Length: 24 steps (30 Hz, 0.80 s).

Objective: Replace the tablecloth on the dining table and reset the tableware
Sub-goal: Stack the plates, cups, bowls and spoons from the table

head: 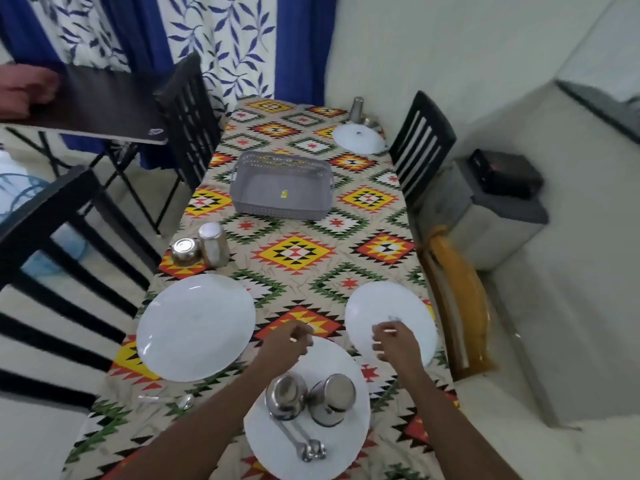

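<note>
L hand (289, 342) is hovering over the far rim of the near plate (353, 424), fingers loosely curled, holding nothing that shows. R hand (393, 344) is sitting just beside it to the right, over the near edge of the right plate (388, 303), fingers bent and spread a bit; can't tell if it's touching the plate, image is blurred there.

Just behind both wrists, on the near plate, two steel cups (285, 396) are standing upside down side by side w/ spoons (308, 445) lying nearer still. Left of the L hand a bigger left plate (195, 327) is lying flat on the tablecloth (294, 251), w/ a spoon (185, 401) on the cloth near its closer edge. Beyond that plate a steel bowl (185, 251) and tumbler (213, 244) are standing, touching or nearly so.

Farther out ahead of the hands, a grey basket (282, 183) is sitting mid-table. Well beyond, at the far right corner, a far plate (358, 138) is lying w/ a steel tumbler (355, 109) behind it. The patterned cloth is covering the whole table; dark chairs (188, 109) are standing along both sides.
</note>
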Each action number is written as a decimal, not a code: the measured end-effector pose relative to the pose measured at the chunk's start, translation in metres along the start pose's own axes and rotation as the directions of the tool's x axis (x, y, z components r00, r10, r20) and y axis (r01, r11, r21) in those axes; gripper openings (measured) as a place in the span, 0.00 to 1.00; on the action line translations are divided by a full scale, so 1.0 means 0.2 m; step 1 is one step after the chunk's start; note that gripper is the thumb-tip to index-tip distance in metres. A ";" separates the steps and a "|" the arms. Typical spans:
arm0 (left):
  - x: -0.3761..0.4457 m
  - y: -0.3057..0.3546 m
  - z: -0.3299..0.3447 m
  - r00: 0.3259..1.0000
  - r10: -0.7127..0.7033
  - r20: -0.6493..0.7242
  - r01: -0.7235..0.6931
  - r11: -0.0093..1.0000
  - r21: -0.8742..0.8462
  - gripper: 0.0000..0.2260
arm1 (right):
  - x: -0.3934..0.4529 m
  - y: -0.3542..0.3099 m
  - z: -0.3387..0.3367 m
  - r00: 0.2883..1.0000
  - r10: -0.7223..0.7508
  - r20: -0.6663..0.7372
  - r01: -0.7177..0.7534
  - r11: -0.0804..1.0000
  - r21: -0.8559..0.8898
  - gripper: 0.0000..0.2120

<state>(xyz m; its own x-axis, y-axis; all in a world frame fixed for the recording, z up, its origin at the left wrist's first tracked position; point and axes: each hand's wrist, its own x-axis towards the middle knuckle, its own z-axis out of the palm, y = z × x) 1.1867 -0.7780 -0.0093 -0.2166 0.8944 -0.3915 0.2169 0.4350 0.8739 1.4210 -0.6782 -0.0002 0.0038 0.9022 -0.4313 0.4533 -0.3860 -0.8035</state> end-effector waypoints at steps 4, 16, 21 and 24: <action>0.22 0.21 0.12 0.981 -0.163 0.102 0.173 0.980 -0.100 0.11 | 0.18 0.20 -0.25 0.970 0.213 -0.113 -0.189 0.962 0.197 0.24; 0.70 0.29 0.47 0.929 -0.365 0.068 0.341 0.911 0.233 0.23 | 0.62 0.38 -0.47 0.872 0.461 -0.166 -0.428 0.881 0.201 0.33; 0.75 0.27 0.55 0.916 -0.400 -0.018 0.397 0.903 0.162 0.10 | 0.67 0.41 -0.47 0.877 0.444 -0.187 -0.429 0.896 0.114 0.38; 0.76 0.28 0.54 0.908 -0.418 0.013 0.410 0.895 0.174 0.14 | 0.71 0.42 -0.50 0.894 0.412 -0.179 -0.421 0.907 -0.016 0.34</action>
<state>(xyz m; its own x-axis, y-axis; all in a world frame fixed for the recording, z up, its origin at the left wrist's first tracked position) 1.2694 -0.6068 -0.0503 -0.2752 0.6318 -0.7247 0.2711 0.7742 0.5720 1.5475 -0.5630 -0.0878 0.3498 0.6818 -0.6426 0.4239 -0.7268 -0.5404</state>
